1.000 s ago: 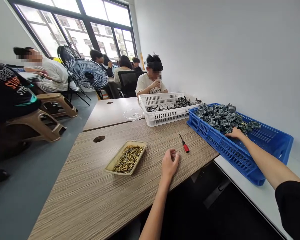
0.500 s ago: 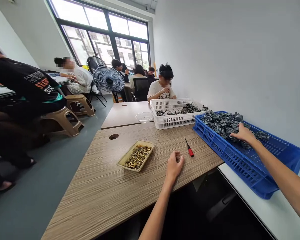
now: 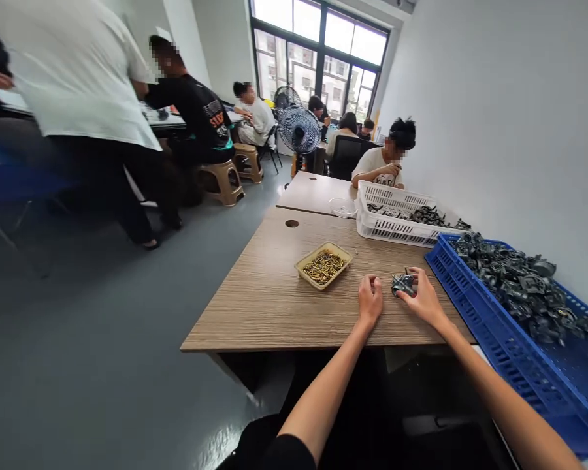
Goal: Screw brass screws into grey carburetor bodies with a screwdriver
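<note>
Head view: The right hand grasps an irregular grey metal part between thumb and fingers, over the wood-grain tabletop. The left hand, positioned left of the part, has its fingers curled; whether they enclose anything cannot be determined. A cream rectangular tray containing small brass-coloured pieces stands nearby.

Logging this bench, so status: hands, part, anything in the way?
Right hand gripping grey part. Left hand curled beside it, contents hidden. Yellowish tray forward-left, not between the hands.
</note>
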### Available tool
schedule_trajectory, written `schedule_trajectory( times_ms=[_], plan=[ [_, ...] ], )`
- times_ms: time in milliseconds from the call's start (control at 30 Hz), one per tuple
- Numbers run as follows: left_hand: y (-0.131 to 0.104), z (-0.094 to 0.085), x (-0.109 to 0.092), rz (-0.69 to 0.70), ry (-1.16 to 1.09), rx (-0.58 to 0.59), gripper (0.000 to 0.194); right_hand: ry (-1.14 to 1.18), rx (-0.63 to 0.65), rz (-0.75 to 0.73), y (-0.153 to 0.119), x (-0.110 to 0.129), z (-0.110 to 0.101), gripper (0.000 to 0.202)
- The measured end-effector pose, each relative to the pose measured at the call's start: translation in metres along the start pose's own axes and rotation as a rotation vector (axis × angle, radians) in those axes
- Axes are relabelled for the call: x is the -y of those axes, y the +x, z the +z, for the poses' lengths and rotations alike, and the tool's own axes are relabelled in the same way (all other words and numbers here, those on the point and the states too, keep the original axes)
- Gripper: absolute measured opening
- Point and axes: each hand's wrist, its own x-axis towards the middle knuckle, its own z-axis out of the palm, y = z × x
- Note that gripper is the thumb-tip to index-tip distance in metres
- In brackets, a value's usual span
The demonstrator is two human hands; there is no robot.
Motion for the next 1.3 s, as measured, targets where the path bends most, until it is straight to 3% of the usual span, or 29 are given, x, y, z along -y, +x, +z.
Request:
schedule_trajectory(
  times_ms=[100,200,467,567,667,800,1000,1133,1233,1300],
  plan=[
    [0.001,-0.002,-0.001,-0.022,-0.008,-0.042,0.022,0.041,-0.004,-0.016,-0.007,0.004,0.033,0.066],
    [0.002,-0.001,-0.001,-0.019,-0.019,-0.044,0.023,0.057,-0.030,-0.020,-0.013,0.006,0.046,0.064],
    [0.001,0.006,0.003,0.043,0.013,0.061,0.017,0.089,0.007,0.105,-0.023,0.011,0.046,0.076],
    [-0.001,0.008,0.004,0.082,0.103,0.097,0.019,0.058,0.057,0.037,-0.025,0.007,0.037,0.082],
    [-0.001,0.009,0.004,0.097,0.176,0.124,0.017,0.058,0.035,-0.074,-0.024,-0.009,0.023,0.070],
    [-0.001,0.011,0.003,0.100,0.233,0.152,0.013,-0.007,-0.143,-0.025,-0.023,-0.047,0.013,0.045],
    [-0.005,0.009,0.000,0.117,0.295,0.147,0.021,-0.210,-0.056,-0.095,-0.032,-0.094,0.027,0.048],
    [0.016,-0.023,-0.011,0.283,0.414,0.179,0.024,-0.249,-0.075,-0.135,-0.033,-0.103,0.032,0.048],
    [0.056,-0.070,-0.024,0.384,0.546,0.192,0.021,-0.229,-0.089,-0.136,-0.031,-0.105,0.032,0.048],
    [0.088,-0.105,-0.032,0.355,0.697,0.249,0.020,-0.210,-0.096,-0.123,-0.030,-0.107,0.033,0.048]
  ],
)
